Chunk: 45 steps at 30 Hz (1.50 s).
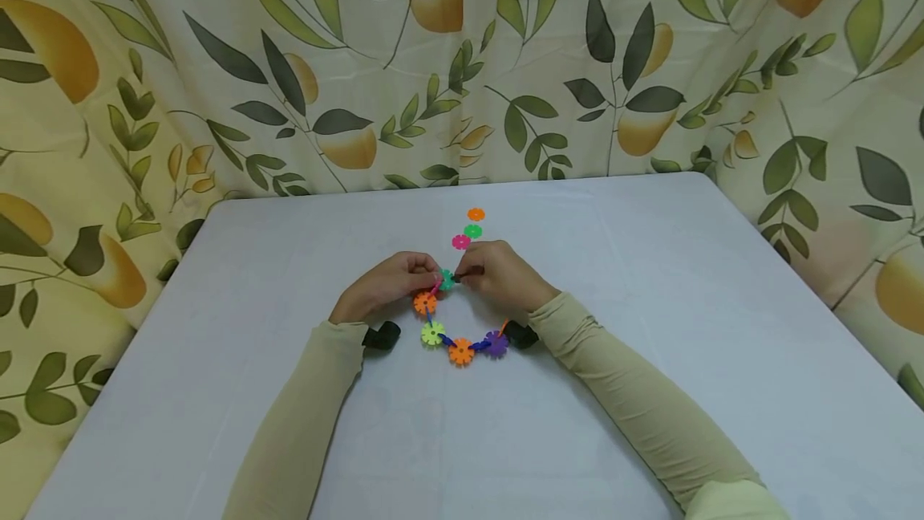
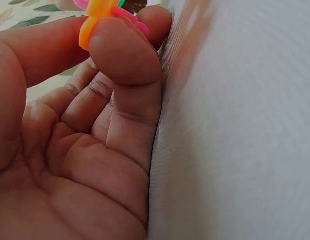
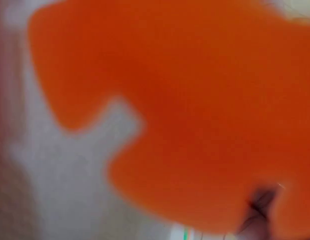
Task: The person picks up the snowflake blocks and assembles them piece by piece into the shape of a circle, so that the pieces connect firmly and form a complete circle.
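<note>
A curved chain of notched plastic interlocking discs lies on the table, with an orange disc (image 1: 425, 303), a yellow-green disc (image 1: 433, 334), another orange disc (image 1: 461, 352) and a purple disc (image 1: 496, 344) joined by edge-on discs. My left hand (image 1: 395, 283) pinches the chain's far end beside a teal disc (image 1: 447, 279) and a pink disc (image 2: 139, 26). Between the thumb and fingers of my right hand (image 1: 505, 273) is a small dark disc (image 1: 457, 278), against the teal one. A blurred orange disc (image 3: 195, 100) fills most of the right wrist view, hiding the fingers' grip.
Beyond the hands lie a loose pink disc (image 1: 460, 241), a green disc (image 1: 472, 230) and an orange disc (image 1: 476, 214) in a row. A white cloth covers the table (image 1: 289, 247). Behind it hangs a leaf-and-fruit patterned curtain (image 1: 433, 103).
</note>
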Available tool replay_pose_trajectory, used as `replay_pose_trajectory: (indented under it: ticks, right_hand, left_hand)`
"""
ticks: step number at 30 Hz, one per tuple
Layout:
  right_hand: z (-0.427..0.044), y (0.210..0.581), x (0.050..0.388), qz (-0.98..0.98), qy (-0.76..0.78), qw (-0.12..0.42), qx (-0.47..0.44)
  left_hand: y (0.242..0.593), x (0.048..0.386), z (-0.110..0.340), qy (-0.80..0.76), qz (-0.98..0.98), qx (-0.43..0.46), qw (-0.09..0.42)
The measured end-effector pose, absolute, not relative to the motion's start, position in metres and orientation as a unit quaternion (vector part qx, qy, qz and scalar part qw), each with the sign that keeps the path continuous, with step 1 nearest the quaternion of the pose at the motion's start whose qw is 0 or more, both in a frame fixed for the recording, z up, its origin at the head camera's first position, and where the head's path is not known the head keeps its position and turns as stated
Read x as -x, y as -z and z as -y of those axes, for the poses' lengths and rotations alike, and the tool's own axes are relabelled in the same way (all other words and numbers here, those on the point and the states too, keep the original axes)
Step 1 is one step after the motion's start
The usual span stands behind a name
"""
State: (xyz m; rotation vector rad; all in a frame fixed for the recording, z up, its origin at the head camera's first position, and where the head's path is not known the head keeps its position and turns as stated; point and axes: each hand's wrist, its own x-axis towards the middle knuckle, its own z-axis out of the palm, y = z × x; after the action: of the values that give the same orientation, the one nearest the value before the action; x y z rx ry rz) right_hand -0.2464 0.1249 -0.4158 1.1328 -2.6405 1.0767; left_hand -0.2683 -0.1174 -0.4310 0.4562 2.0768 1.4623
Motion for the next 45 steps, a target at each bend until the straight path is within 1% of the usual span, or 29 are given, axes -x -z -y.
replay_pose_trajectory:
  ticks: [15,20,22,25,27,30,32,38,43,45]
  right_hand:
    - [-0.119,0.418,0.251,0.837,-0.402,0.063,-0.367]
    - [-0.117,0.416,0.253,0.837,-0.391,0.069,-0.376]
    - [-0.115,0.413,0.254,0.840,-0.389,0.061,-0.373]
    - [-0.115,0.408,0.256,0.847,-0.389,0.035,-0.361]
    - [-0.115,0.404,0.257,0.851,-0.387,0.010,-0.356]
    - [-0.117,0.400,0.262,0.856,-0.379,-0.007,-0.352]
    - [-0.120,0.397,0.265,0.859,-0.381,-0.008,-0.342]
    - [-0.130,0.388,0.275,0.864,-0.417,0.006,-0.284]
    - [-0.134,0.396,0.289,0.877,-0.414,-0.001,-0.244]
    - [-0.132,0.401,0.297,0.884,-0.404,-0.010,-0.237]
  left_hand:
    - [0.425,0.271,0.122,-0.549,-0.774,-0.170,0.266]
    - [0.423,0.272,0.122,-0.548,-0.775,-0.173,0.264]
    - [0.423,0.272,0.124,-0.551,-0.773,-0.176,0.261]
    - [0.423,0.273,0.126,-0.558,-0.766,-0.183,0.262]
    - [0.424,0.273,0.128,-0.561,-0.761,-0.183,0.269]
    - [0.425,0.272,0.129,-0.557,-0.757,-0.191,0.283]
    - [0.426,0.271,0.129,-0.553,-0.755,-0.198,0.292]
    - [0.428,0.270,0.127,-0.547,-0.756,-0.203,0.296]
    - [0.431,0.270,0.123,-0.562,-0.740,-0.193,0.314]
    - [0.432,0.271,0.124,-0.561,-0.741,-0.196,0.312]
